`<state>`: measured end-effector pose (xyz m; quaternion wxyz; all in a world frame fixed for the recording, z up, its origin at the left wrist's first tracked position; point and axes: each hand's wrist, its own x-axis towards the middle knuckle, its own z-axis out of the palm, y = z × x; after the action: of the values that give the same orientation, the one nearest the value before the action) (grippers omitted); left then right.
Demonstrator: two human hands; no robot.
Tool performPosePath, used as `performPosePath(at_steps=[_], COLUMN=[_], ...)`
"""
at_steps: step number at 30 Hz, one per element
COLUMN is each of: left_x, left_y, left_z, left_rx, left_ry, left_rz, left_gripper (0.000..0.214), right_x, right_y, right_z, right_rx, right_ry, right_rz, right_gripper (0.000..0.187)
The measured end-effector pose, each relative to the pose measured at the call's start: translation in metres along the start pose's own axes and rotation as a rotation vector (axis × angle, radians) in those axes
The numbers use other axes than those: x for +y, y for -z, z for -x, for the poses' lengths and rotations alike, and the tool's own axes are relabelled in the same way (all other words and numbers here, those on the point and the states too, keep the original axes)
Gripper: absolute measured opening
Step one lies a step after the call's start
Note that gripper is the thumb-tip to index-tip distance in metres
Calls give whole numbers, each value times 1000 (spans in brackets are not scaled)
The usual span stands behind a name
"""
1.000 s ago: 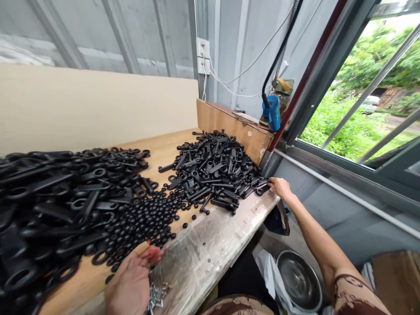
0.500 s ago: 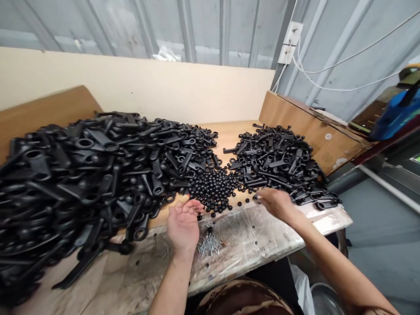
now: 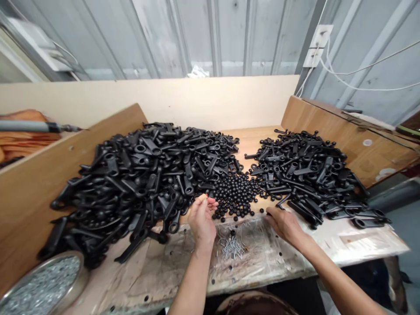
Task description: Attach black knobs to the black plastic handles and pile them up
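My left hand (image 3: 202, 222) is palm up at the front edge of the small black knobs (image 3: 234, 192), its thumb drawn in to the curled fingers. Whatever it may hold is too small to make out. On the other side of the knobs, my right hand (image 3: 286, 225) is closed in a pinch, with something dark at its fingertips that I cannot identify. A thin black part (image 3: 282, 201) lies just beyond those fingers. Between my wrists, a small heap of metal screws (image 3: 232, 248) lies on the plastic-covered bench edge (image 3: 262, 249).
Black crank handles form a large pile (image 3: 144, 175) at left and a smaller pile (image 3: 302, 166) at right. A metal bowl (image 3: 82, 267) of small shiny pieces stands front left. Wooden side boards (image 3: 108, 135) flank the bench. A grey-handled tool (image 3: 29, 127) lies at far left.
The view has swung left, bringing the metal bowl and grey-handled tool into sight. My left thumb and fingers have drawn together. My right hand remains pinched near the right pile.
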<state>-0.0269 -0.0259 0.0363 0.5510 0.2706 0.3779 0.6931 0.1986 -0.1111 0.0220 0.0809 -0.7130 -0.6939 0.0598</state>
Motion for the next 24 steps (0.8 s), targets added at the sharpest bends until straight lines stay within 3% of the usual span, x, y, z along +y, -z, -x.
performPosePath(at_steps=[3, 6, 8, 10, 13, 16, 20, 24], left_x=[12, 16, 6, -13, -49, -81, -104, -105], left_y=[-17, -52, -82, -113, -150, -174, -186, -183], left_z=[-23, -52, -71, -87, -108, -122, -132, -136], left_rx=[-132, -363, -479, -518, -501, -465, -419, -362], left_ry=[-81, -292, -364, -350, -289, -202, -91, -52], left_rz=[-284, -874, -1218, -1399, -1543, -1634, -1621, -1437], left_gripper=[26, 27, 27, 22, 15, 17, 23, 21], right_x=[8, 15, 17, 17, 14, 11, 10, 15], right_y=[-13, -34, -48, -58, -65, -64, -56, -48], right_z=[29, 60, 77, 88, 93, 91, 89, 91], right_rx=[201, 417, 527, 604, 663, 690, 684, 682], right_ry=[45, 59, 61, 72, 128, 159, 98, 9], right_rz=[-308, -501, -560, -594, -621, -629, -670, -795], right_gripper=[20, 20, 16, 15, 20, 26, 23, 21])
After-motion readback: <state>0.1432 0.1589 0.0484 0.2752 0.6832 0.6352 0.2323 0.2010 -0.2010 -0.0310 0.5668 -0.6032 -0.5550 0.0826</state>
